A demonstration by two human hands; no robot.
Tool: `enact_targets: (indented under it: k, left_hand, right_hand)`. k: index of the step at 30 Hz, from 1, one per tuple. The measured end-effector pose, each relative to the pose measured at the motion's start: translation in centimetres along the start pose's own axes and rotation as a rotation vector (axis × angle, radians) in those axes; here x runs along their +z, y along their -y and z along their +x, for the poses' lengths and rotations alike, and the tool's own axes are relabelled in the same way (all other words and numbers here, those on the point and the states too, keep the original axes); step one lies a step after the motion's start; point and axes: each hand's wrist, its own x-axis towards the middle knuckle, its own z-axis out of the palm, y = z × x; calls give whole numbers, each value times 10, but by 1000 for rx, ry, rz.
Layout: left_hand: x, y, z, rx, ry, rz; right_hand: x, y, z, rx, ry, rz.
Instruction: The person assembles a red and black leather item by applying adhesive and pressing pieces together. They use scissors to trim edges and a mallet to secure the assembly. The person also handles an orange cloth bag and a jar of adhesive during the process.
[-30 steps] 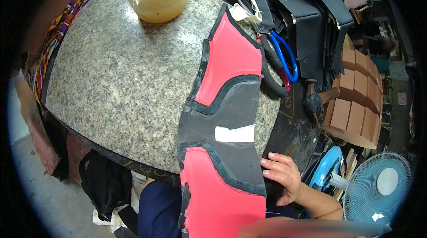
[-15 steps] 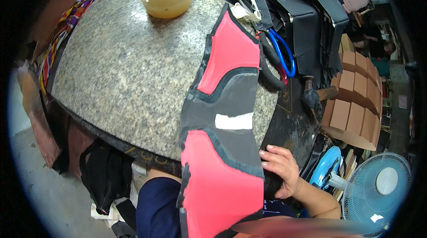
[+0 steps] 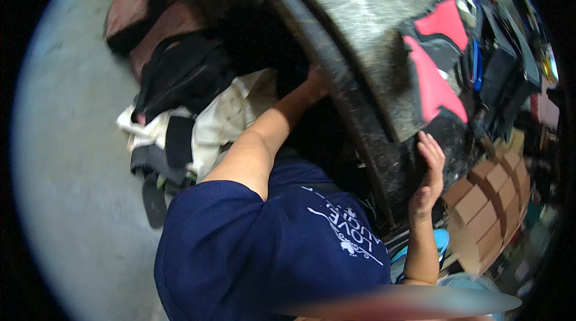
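Right hand — fingers extended, grasping nothing — is just beside the near end of the pink-and-black panel, on the bench's right side. Left hand: hidden under the bench; grip cannot be told.

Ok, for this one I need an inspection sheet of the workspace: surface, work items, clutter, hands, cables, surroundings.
Surface: speckled grey tabletop with a dark outer edge.
Work items: one pink-and-black piece, lying on the tabletop toward its right side.
Clutter: black sheets and a blue-handled tool right of the piece; black bag and pale cloth below the table on the left.
Hands: right hand has its fingers extended near the piece's lower end, contact unclear; left hand is out of sight under the table edge, only its forearm showing.
Cables: nothing seen.
Surroundings: grey floor at left, stacked brown blocks at right.
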Motion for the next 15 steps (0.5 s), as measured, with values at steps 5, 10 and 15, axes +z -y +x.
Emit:
enact_targets:
  k: [5,10,15]
  left_hand:
    - [-63,-6,-101,-43,159,255]
    - [-125,-10,-202,-18,26,543]
    - [-164,52,-256,-51,-65,616]
  right_hand:
    - [6,-4,1,-64,-33,41]
    - [8,-5,0,-112,-49,89]
    - [9,-10,-1,-94,-66,95]
